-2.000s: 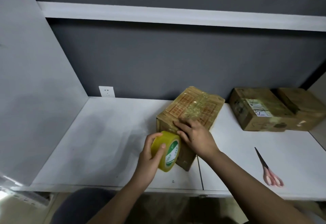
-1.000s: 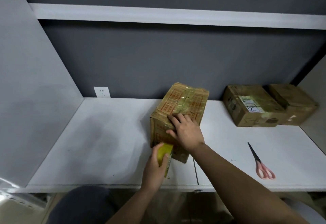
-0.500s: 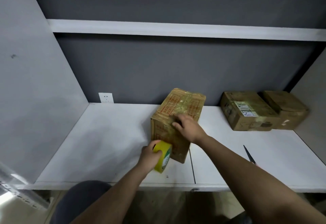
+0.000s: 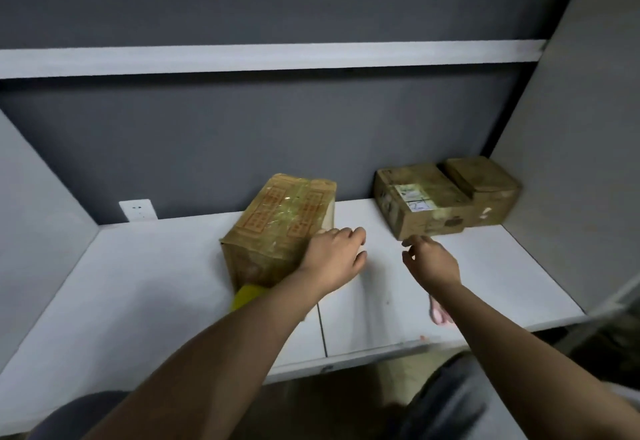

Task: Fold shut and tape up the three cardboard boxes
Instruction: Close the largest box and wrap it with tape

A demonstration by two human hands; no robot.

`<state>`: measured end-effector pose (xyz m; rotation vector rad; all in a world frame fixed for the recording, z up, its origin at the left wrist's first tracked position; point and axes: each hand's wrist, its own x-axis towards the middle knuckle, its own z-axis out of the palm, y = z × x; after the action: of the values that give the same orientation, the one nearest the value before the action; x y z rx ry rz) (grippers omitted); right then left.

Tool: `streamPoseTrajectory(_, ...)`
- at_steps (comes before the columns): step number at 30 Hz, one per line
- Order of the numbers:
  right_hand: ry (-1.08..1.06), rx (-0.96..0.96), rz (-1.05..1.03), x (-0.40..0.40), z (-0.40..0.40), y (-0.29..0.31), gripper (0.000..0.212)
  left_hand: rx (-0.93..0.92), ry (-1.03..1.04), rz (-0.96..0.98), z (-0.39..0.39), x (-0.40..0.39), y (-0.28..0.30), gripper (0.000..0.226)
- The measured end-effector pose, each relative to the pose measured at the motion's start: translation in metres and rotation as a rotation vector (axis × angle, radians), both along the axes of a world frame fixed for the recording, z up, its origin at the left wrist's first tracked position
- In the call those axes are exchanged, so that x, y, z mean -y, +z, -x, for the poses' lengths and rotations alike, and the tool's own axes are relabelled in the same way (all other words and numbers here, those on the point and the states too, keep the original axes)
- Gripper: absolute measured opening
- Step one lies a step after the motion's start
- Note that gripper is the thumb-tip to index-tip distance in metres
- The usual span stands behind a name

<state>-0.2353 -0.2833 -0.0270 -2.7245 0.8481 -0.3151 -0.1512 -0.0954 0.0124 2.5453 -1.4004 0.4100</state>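
Observation:
A tape-wrapped cardboard box (image 4: 277,228) with red print stands at the middle of the white table (image 4: 138,283). My left hand (image 4: 336,256) rests against its near right side with the fingers lightly bent, holding nothing. The yellow tape roll (image 4: 247,295) lies at the box's near corner, partly hidden under my left forearm. To the right, my right hand (image 4: 429,259) hovers over the table, its fingers loosely curled and empty. Two more brown boxes stand at the back right: one with a white label (image 4: 419,204) and a smaller one (image 4: 481,179) touching it.
Pink-handled scissors (image 4: 440,313) lie on the table, mostly hidden behind my right forearm. A wall socket (image 4: 138,211) sits at the back left. Grey side panels close in the table on both sides, and a white shelf (image 4: 263,58) runs overhead.
My left hand let go of the tape roll, which now lies by the box, and moved to the box's right side. My right hand came off the box top and moved right.

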Motion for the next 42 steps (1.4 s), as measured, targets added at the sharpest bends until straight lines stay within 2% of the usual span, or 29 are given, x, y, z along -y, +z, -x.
streamPoseTrajectory(5,-0.062,-0.270,0.100,0.041,0.044,-0.043,0.031,-0.019,-0.007,-0.182,0.020,0.059,-0.032,0.030)
streamPoseTrajectory(9,-0.038,-0.433,0.117,0.057,0.057,-0.073,0.034,-0.063,-0.013,-0.263,0.025,0.075,-0.058,0.032)
streamPoseTrajectory(14,-0.052,-0.462,0.185,0.060,0.053,-0.099,0.030,-0.072,-0.023,-0.308,0.022,0.079,-0.074,0.033)
streamPoseTrajectory(17,-0.082,-0.466,0.144,0.057,0.048,-0.109,0.028,-0.072,-0.013,-0.324,0.018,0.075,-0.080,0.032)
streamPoseTrajectory(22,-0.139,-0.473,-0.041,0.058,0.041,-0.108,0.029,-0.151,-0.021,-0.191,0.019,0.055,-0.070,0.033)
streamPoseTrajectory(24,-0.157,-0.482,-0.107,0.057,0.043,-0.099,0.028,-0.203,-0.044,-0.040,0.022,0.035,-0.061,0.031)
streamPoseTrajectory(26,-0.157,-0.419,-0.262,0.055,0.049,-0.087,0.030,-0.205,-0.055,0.148,0.028,0.006,-0.054,0.028)
streamPoseTrajectory(27,-0.132,-0.338,-0.417,0.054,0.052,-0.081,0.029,-0.169,-0.028,0.250,0.030,-0.011,-0.054,0.027)
streamPoseTrajectory(29,-0.026,-0.160,-0.804,0.042,0.060,-0.065,0.017,-0.120,0.153,0.460,0.033,-0.052,-0.062,0.030)
streamPoseTrajectory(31,0.140,-0.083,-1.078,0.025,0.068,-0.046,0.026,-0.148,0.410,0.559,0.032,-0.088,-0.074,0.044)
streamPoseTrajectory(32,0.222,-0.092,-1.129,0.017,0.070,-0.037,0.032,-0.168,0.505,0.556,0.029,-0.103,-0.081,0.051)
streamPoseTrajectory(35,0.449,-0.204,-1.076,-0.019,0.065,-0.011,0.032,-0.257,0.656,0.458,0.015,-0.135,-0.090,0.064)
streamPoseTrajectory(38,0.599,-0.332,-0.956,-0.060,0.049,0.005,0.035,-0.389,0.685,0.302,-0.001,-0.149,-0.099,0.072)
streamPoseTrajectory(42,0.605,-0.478,-0.857,-0.103,0.016,0.010,0.041,-0.599,0.605,0.217,-0.009,-0.155,-0.108,0.062)
